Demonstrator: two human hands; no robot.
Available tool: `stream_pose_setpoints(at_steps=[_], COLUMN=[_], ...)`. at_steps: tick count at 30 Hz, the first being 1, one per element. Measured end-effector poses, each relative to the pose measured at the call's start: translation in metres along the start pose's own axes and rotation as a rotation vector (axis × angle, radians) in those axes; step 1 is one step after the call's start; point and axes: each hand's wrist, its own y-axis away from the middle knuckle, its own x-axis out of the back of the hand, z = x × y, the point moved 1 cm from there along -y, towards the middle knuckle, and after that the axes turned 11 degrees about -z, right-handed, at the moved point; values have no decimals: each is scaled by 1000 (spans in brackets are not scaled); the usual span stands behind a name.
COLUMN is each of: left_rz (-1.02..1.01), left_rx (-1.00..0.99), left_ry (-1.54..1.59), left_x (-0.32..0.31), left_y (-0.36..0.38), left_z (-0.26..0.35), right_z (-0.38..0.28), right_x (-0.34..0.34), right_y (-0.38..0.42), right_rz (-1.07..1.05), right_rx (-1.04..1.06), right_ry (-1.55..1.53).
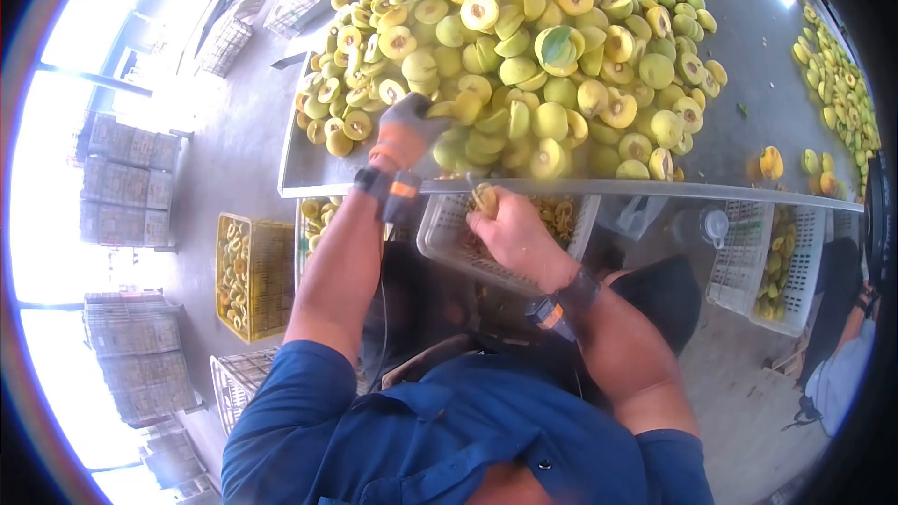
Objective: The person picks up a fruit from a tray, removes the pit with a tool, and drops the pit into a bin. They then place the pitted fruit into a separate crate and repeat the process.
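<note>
A large heap of halved yellow-green fruit [524,47] lies on the metal table [739,131]. My left hand [410,131], in a dark fingerless-looking covering, reaches to the heap's near left edge, its fingers at a fruit piece; blur hides whether it grips it. Just in front of the table's edge, my right hand [510,229] is closed on a small yellowish-brown thing [484,198], perhaps a fruit piece or a tool end. Below that hand is a white crate [449,238] holding curved fruit scraps.
A yellow crate [257,281] of scraps stands on the floor at left, beside stacked crates [136,178]. At right are another white crate [790,271], a second fruit heap [837,84] and a person's arm and sleeve [842,379].
</note>
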Motion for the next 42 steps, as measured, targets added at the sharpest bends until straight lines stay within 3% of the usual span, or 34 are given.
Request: stream_pose_setpoints(at_steps=[2,10,17,18,21,24,27,33,37,39,40,42], left_rz=[-49,-63,218,236,343,224,174,177,220,294,262,203], left_rx=[30,-71,-132,-61,-41,36,40,-84,-142,-234,-183,-87], left_ry=[436,746,399,374,522,780,821,746,483,221,294,437], left_x=[-1,-42,-78,-80,-78,-59,-56,-75,-73,-73,-73,-71], left_y=[24,129,156,158,147,152,158,152,156,156,157,157], left_z=[3,47,43,46,35,42,49,39,43,40,39,42], right_z=[1,-15,-10,-12,-7,2,3,-3,-7,-5,-5,-14], right_x=[4,3,-6,-7,-14,-10,-10,-8,-6,-10,-13,-6], right_y=[-3,2,18,21,33,36,36,32,31,31,32,29], right_rz=[122,329,336,321,226,112,73,30,35,20,12,-189], right_rx=[21,130,197,203,166,76,32,-31,-65,-22,0,-230], right_ry=[54,159,301,299,219,209,193,274,372,340,324,-74])
